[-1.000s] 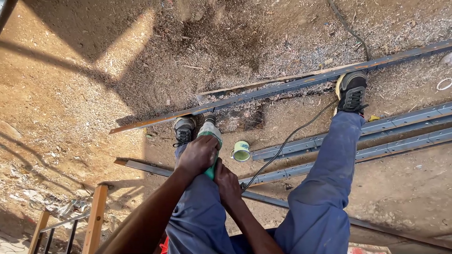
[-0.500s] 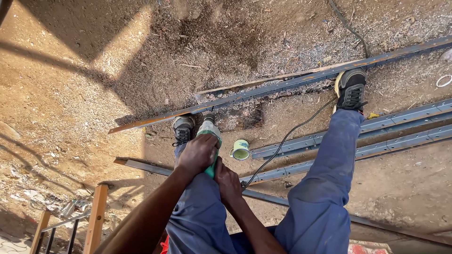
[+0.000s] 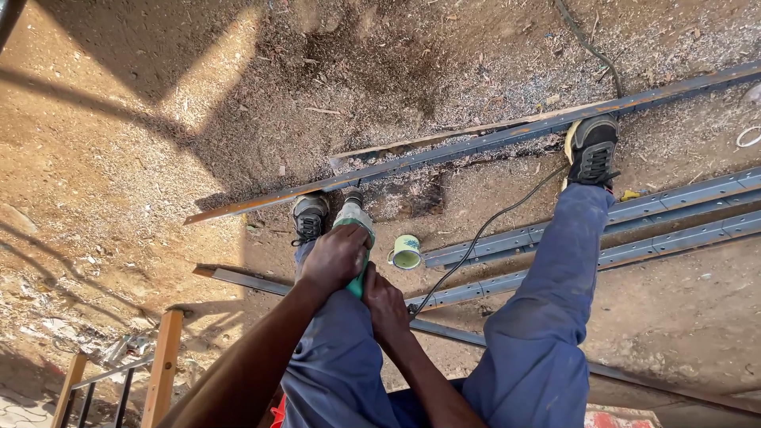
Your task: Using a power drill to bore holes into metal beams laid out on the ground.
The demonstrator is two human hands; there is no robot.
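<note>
Both my hands grip a green and grey angle grinder (image 3: pixel 353 218) pointing down at a long steel bar (image 3: pixel 476 143) lying on the dirt. My left hand (image 3: pixel 334 257) wraps the grinder's front body. Just behind it, my right hand (image 3: pixel 384 303) holds the rear handle. The tool's black cord (image 3: pixel 491 226) trails to the right between my legs. My left shoe (image 3: pixel 308 216) stands beside the grinder head and my right shoe (image 3: pixel 593 149) presses on the bar. The disc itself is hidden behind the tool and my hands.
A small green and white cup (image 3: pixel 407 252) sits on the ground right of the grinder. Several grey steel bars (image 3: pixel 658 214) lie to the right. An orange metal frame (image 3: pixel 162 364) stands at lower left. Metal filings and sawdust cover the dirt.
</note>
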